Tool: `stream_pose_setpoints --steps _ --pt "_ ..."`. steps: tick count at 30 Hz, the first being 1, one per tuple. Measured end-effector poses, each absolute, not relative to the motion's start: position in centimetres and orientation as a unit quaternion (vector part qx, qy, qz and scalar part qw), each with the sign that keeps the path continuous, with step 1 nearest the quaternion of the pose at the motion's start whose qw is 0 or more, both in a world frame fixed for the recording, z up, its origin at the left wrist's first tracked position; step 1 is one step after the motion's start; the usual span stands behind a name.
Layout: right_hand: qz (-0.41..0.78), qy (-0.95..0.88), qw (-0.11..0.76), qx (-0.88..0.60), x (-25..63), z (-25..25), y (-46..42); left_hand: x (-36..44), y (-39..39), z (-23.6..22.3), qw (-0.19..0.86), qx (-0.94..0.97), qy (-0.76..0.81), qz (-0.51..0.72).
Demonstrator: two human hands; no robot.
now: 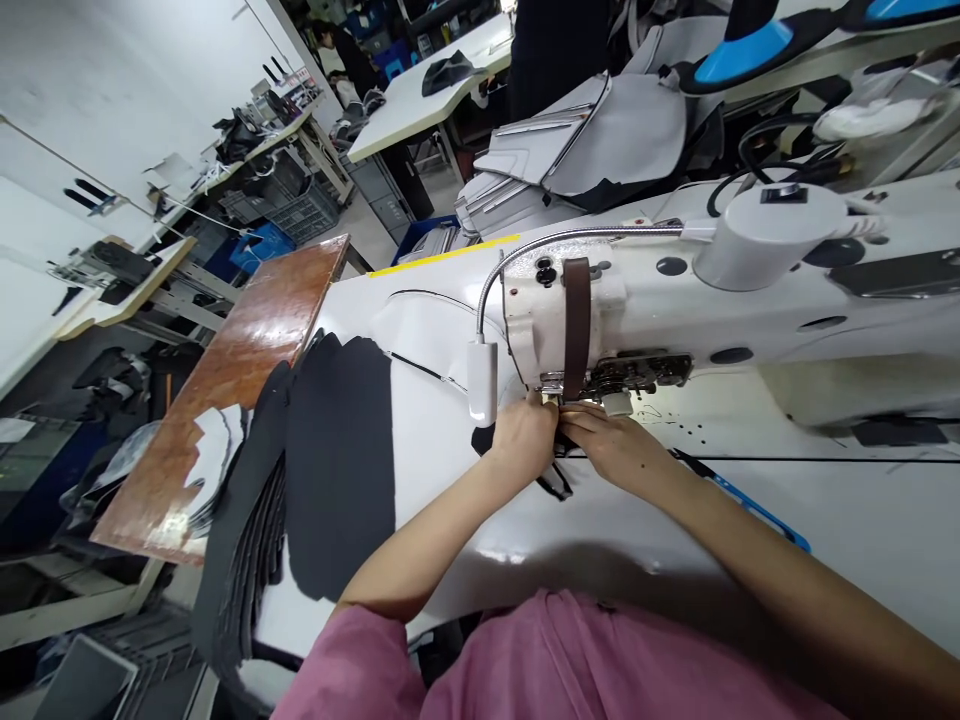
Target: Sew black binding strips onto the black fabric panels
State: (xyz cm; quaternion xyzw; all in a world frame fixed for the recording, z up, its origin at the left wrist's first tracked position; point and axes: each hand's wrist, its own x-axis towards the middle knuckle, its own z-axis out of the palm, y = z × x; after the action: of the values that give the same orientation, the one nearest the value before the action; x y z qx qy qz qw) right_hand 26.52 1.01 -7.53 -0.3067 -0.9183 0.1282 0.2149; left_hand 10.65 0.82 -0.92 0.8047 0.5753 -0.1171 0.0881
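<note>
At the needle end of a white sewing machine [547,335], my left hand [527,435] is closed on a small black fabric piece [559,447]. Close on its right, my right hand [611,445] has its fingers together and holds the same piece by the presser foot. Most of the fabric is hidden beneath both hands. A dark strip with a loop [556,483] hangs toward me from under them. Just left of the needle area hangs a white lamp head [482,385] on a bendy metal neck.
Black fabric panels [341,465] lie stacked on the left of the white table. White cut pieces [214,460] rest on a brown wooden board [259,345]. A blue-handled cutter [761,512] lies to the right. Grey sewn panels [570,140] are piled behind the machine.
</note>
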Motion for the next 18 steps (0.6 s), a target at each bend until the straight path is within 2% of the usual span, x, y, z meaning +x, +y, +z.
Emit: stream_pose_setpoints --steps 11,18 --pt "0.024 -0.927 0.234 -0.291 26.2 -7.9 -0.2 10.9 0.5 -1.1 0.104 0.809 0.573 -0.087" --pt "0.06 -0.915 0.269 -0.295 25.4 -8.2 -0.7 10.6 0.1 -1.3 0.103 0.816 0.563 -0.08"
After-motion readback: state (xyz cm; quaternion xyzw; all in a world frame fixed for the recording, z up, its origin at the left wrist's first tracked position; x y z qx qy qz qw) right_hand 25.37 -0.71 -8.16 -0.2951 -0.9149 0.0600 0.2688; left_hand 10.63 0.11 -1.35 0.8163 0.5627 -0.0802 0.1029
